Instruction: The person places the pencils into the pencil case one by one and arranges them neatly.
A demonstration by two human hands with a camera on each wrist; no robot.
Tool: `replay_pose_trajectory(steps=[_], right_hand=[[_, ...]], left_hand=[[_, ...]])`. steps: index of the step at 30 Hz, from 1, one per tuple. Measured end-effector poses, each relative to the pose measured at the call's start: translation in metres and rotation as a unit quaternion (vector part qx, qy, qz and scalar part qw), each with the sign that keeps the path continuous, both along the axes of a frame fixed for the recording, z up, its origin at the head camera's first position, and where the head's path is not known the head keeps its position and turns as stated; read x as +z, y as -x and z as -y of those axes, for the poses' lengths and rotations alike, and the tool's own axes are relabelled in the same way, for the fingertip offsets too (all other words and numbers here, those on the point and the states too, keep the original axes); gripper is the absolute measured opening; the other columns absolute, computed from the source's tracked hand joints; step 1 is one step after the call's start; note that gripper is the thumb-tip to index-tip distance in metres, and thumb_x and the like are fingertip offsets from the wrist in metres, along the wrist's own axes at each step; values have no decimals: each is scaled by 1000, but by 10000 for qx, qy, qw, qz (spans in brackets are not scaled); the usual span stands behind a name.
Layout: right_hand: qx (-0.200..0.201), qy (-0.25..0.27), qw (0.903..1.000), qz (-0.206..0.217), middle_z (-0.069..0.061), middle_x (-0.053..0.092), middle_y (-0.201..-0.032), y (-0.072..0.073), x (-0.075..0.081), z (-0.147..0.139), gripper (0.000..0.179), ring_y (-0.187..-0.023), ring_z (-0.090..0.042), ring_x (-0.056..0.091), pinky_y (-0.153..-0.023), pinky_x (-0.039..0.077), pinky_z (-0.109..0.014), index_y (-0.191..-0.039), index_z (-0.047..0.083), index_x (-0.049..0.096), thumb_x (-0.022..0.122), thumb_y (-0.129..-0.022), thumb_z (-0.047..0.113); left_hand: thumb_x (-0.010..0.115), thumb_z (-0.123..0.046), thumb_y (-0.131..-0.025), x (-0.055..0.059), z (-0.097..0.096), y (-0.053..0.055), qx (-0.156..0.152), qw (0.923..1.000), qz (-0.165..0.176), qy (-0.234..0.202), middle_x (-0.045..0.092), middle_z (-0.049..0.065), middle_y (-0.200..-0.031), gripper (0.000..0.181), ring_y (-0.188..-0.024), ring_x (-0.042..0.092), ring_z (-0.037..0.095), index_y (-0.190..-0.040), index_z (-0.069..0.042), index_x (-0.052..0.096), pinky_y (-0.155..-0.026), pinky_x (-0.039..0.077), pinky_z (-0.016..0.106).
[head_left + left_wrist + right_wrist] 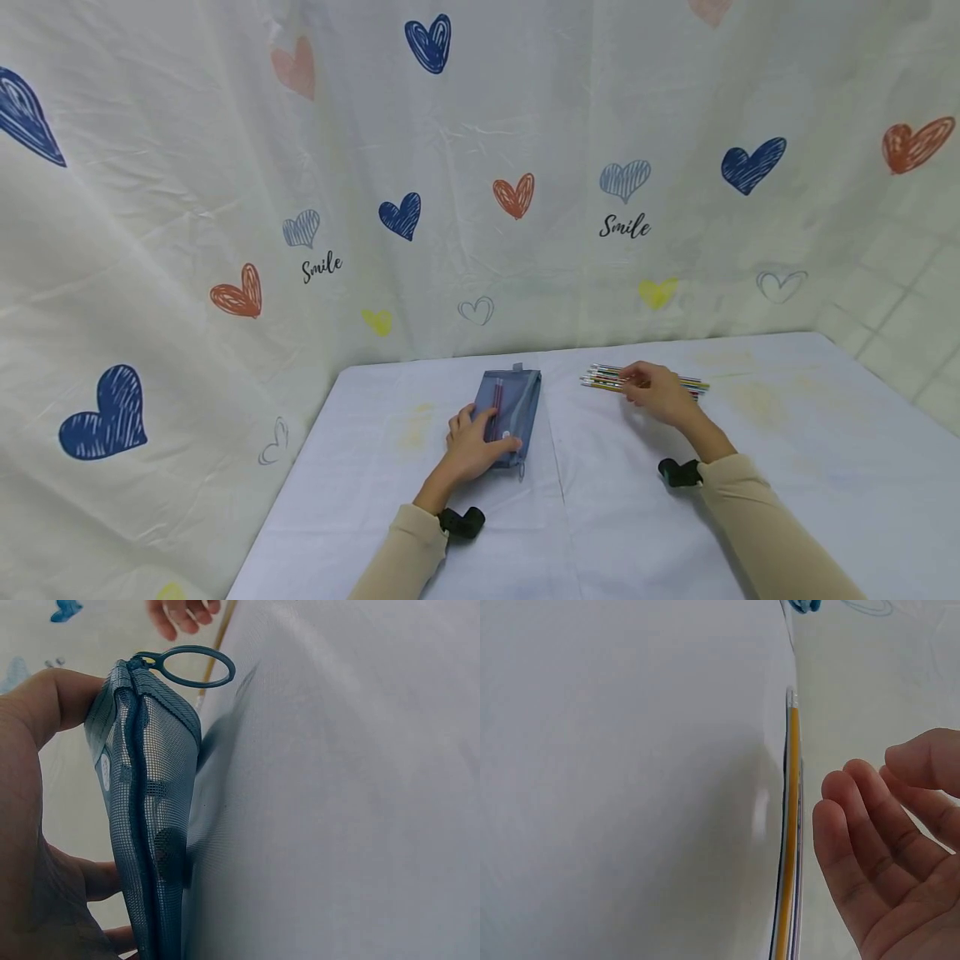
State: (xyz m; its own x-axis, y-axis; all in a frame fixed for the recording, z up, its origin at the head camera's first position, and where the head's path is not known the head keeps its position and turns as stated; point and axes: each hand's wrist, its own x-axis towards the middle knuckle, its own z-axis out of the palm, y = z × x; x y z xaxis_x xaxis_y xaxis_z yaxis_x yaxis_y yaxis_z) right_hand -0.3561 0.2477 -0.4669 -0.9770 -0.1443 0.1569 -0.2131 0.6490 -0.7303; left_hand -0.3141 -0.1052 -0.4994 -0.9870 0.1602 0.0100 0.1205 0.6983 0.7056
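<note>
A blue mesh zip pencil case lies on the white-covered table. Two reddish pencils show at its upper face. My left hand rests on the case with spread fingers, its thumb near the lower end. In the left wrist view the thumb touches the case beside the zip, close to a ring-shaped pull. Over a bundle of pencils, my right hand hovers with loosely bent fingers. In the right wrist view it stands apart from a yellow pencil, and nothing shows between its fingers.
A white cloth covers the table. Behind it hangs a pale curtain printed with hearts. The pencils lie to the right of the case, toward the table's back edge. Black wrist cameras sit below both hands.
</note>
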Motion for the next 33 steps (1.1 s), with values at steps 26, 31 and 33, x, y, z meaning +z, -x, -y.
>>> replay_pose_trajectory(steps=[26, 31, 33], right_hand=[[-63, -1358, 9898, -418, -13, 74, -98, 4, -5, -31, 25, -92, -28, 68, -77, 51, -40, -116, 0, 70, 64, -92, 6], [-56, -1436, 9894, -202, -13, 72, -99, 4, -5, -32, 27, -93, -27, 66, -80, 51, -43, -118, -1, 68, 63, -93, 6], [-52, -1440, 9895, -100, -14, 72, -100, 3, -4, -32, 28, -94, -28, 65, -80, 51, -43, -120, -2, 67, 63, -93, 5]], left_hand=[[73, -57, -82, 0, 1, -1, -5, 9999, -50, -118, 21, 20, -165, 87, -146, 20, 41, -152, -13, 48, -112, 24, 70], [73, -58, -81, 0, 1, -1, 33, 9998, -35, -172, 22, 20, -164, 87, -145, 21, 41, -152, -14, 49, -111, 26, 69], [73, -58, -81, 0, 1, -1, 43, 9998, -20, -169, 22, 19, -164, 87, -144, 21, 40, -152, -15, 49, -111, 27, 68]])
